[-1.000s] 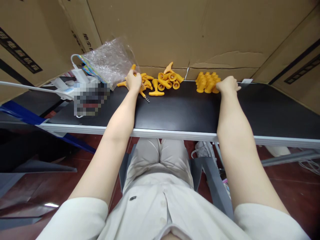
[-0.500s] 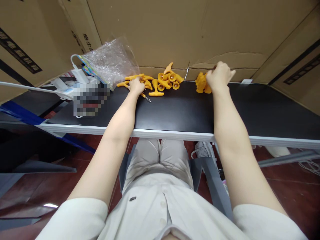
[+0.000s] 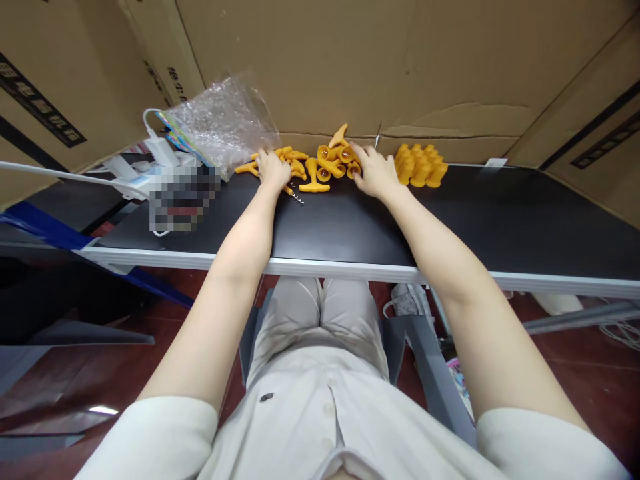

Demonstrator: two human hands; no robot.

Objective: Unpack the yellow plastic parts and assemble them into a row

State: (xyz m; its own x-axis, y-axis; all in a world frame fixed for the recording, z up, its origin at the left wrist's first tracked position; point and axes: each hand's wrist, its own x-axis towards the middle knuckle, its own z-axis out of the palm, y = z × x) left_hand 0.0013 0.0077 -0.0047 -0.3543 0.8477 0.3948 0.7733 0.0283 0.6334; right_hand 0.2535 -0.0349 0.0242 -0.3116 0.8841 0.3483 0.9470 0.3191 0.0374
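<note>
My left hand (image 3: 274,171) lies over a loose heap of orange-yellow T-handled corkscrews (image 3: 299,167), its fingers somewhat apart on top of them. A metal spiral (image 3: 297,197) sticks out beside that hand. My right hand (image 3: 376,172) is open, fingers spread, at the right side of the heap. Its fingertips reach a corkscrew's bell-shaped end (image 3: 354,168); whether they touch is hard to tell. Just right of this hand, several yellow pieces (image 3: 424,164) stand upright in close rows. One T-handle (image 3: 314,187) lies toward the front of the heap.
A clear plastic bag (image 3: 225,120) leans behind the heap's left side. White chargers and a power strip (image 3: 165,152) are at the left, beside a blurred-out object (image 3: 184,199). Cardboard (image 3: 320,67) walls the back of the black table (image 3: 345,230), which has a pale front edge (image 3: 345,269).
My right hand has let go at the upright yellow pieces and moved left to the heap, its fingers spreading. My left hand has stayed at the heap, with its fingers loosened.
</note>
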